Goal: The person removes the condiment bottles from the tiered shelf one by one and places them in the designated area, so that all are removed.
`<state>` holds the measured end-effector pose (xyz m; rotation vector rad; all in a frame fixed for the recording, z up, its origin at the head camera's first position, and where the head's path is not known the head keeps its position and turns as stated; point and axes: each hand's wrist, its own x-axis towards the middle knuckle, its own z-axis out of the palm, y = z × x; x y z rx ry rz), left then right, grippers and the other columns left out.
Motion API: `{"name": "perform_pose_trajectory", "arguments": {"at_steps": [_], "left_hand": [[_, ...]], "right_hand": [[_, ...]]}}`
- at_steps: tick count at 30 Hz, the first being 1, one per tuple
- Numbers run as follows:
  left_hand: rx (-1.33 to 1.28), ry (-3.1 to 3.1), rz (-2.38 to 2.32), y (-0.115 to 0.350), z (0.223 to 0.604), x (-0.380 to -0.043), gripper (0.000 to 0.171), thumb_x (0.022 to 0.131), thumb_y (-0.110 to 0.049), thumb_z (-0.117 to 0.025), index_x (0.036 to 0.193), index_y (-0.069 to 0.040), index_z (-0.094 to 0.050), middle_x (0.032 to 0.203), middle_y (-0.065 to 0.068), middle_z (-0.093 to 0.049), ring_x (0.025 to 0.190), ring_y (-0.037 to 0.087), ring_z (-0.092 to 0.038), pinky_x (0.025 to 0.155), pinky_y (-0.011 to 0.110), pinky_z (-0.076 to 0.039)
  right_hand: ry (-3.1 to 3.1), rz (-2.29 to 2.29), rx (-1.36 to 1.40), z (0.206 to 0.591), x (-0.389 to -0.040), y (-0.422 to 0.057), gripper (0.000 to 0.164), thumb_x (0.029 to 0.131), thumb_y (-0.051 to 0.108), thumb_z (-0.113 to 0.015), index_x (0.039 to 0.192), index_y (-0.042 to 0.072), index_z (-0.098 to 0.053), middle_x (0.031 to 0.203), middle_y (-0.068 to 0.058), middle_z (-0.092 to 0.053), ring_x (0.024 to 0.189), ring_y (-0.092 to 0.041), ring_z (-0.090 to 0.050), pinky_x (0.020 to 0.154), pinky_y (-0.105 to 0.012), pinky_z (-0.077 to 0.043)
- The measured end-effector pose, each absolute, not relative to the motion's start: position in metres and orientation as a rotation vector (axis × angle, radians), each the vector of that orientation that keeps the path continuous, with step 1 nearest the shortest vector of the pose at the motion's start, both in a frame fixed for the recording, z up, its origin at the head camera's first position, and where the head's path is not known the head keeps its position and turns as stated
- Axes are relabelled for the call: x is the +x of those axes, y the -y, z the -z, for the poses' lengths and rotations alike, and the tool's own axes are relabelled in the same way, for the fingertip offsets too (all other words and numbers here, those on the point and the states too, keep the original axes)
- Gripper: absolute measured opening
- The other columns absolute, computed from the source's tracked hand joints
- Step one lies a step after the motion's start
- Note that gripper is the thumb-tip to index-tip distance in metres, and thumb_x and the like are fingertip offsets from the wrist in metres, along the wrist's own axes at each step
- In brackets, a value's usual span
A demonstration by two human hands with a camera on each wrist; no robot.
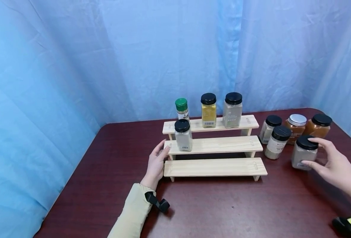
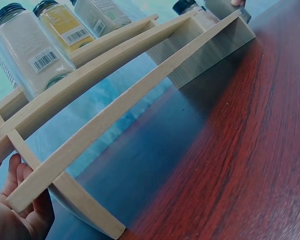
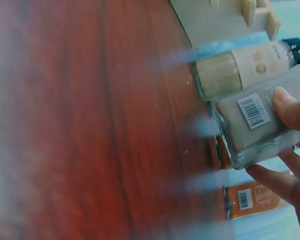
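Note:
A three-tier wooden rack (image 1: 214,167) stands on the table, and my left hand (image 1: 155,164) grips its left end, the fingers curled at the shelf ends in the left wrist view. My right hand (image 1: 336,163) holds a square clear jar of greyish powder (image 1: 304,155) with a black lid, thumb on one side and fingers on the other. A barcode shows on this jar in the right wrist view. On the middle tier, at the left, sits a black-lidded jar of pale contents (image 1: 183,137). The top tier carries a green-capped bottle (image 1: 182,107), a yellow-powder jar (image 1: 208,112) and a grey jar (image 1: 232,112).
Beside the rack's right end stand a white-labelled shaker jar (image 1: 276,145), a small black-lidded jar (image 1: 267,130), a silver-lidded orange-brown jar (image 1: 295,127) and a black-lidded orange jar (image 1: 318,127). Blue curtains (image 1: 151,59) hang behind the dark red table (image 1: 217,208).

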<state>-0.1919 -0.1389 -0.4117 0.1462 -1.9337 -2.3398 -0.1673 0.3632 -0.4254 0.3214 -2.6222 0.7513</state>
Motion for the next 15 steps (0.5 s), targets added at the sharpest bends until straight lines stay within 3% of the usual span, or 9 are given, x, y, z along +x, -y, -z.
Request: {"name": "perform_pose_trajectory", "arguments": {"at_steps": [3,4,6,8,13,14,15], "left_hand": [[0.149,1.931,2.343,0.138,0.412,-0.192,0.049,0.096,-0.010,-0.053,0.143,-0.001,-0.040,0.083,-0.008,-0.060,0.076,0.002,-0.059,0.067,0.019,-0.045],[0.147,1.933,2.341,0.138,0.413,-0.192,0.049,0.096,-0.010,-0.053,0.143,-0.001,-0.040,0.083,-0.008,-0.060,0.076,0.002,-0.059,0.067,0.019,-0.045],[0.146,1.934,2.339,0.138,0.413,-0.193,0.049,0.096,-0.010,-0.053,0.143,-0.001,-0.039,0.083,-0.008,-0.061,0.077,0.002,-0.059,0.067,0.019,-0.045],[0.142,1.925,2.347,0.139,0.413,-0.192,0.050,0.096,-0.010,-0.053,0.143,-0.001,-0.039,0.083,-0.007,-0.061,0.077,0.003,-0.060,0.068,0.019,-0.046],[0.127,1.921,2.352,0.139,0.413,-0.192,0.051,0.096,-0.009,-0.052,0.143,0.002,-0.037,0.081,-0.008,-0.061,0.075,0.002,-0.059,0.068,0.018,-0.045],[0.125,1.923,2.350,0.139,0.413,-0.192,0.051,0.096,-0.009,-0.052,0.143,0.002,-0.036,0.081,-0.008,-0.061,0.074,0.002,-0.059,0.068,0.018,-0.045],[0.126,1.926,2.349,0.139,0.413,-0.192,0.051,0.096,-0.009,-0.052,0.143,0.002,-0.036,0.080,-0.009,-0.061,0.074,0.001,-0.059,0.068,0.018,-0.045]], "right_hand": [[2.628,-0.789,0.302,0.415,-0.165,-0.355,0.087,0.071,-0.012,-0.075,0.141,-0.003,-0.023,0.118,-0.036,-0.039,0.084,-0.052,-0.054,0.056,-0.049,-0.050],[2.626,-0.810,0.310,0.414,-0.166,-0.355,0.086,0.072,-0.014,-0.073,0.140,-0.004,-0.022,0.119,-0.038,-0.037,0.087,-0.059,-0.048,0.058,-0.053,-0.048],[2.631,-0.816,0.304,0.414,-0.169,-0.356,0.085,0.073,-0.014,-0.072,0.141,-0.004,-0.022,0.120,-0.038,-0.037,0.088,-0.059,-0.048,0.059,-0.055,-0.047],[2.640,-0.787,0.273,0.417,-0.172,-0.359,0.086,0.074,-0.010,-0.073,0.143,0.000,-0.023,0.121,-0.034,-0.039,0.094,-0.042,-0.056,0.058,-0.042,-0.054],[2.656,-0.804,0.268,0.421,-0.179,-0.363,0.086,0.076,-0.007,-0.074,0.144,0.002,-0.022,0.123,-0.035,-0.038,0.101,-0.041,-0.054,0.061,-0.045,-0.053],[2.657,-0.828,0.283,0.421,-0.180,-0.363,0.085,0.076,-0.008,-0.073,0.143,0.001,-0.021,0.123,-0.037,-0.036,0.099,-0.051,-0.050,0.063,-0.052,-0.050],[2.660,-0.832,0.288,0.420,-0.181,-0.363,0.085,0.078,-0.006,-0.073,0.144,0.001,-0.021,0.123,-0.038,-0.036,0.100,-0.053,-0.049,0.063,-0.052,-0.051]]}}
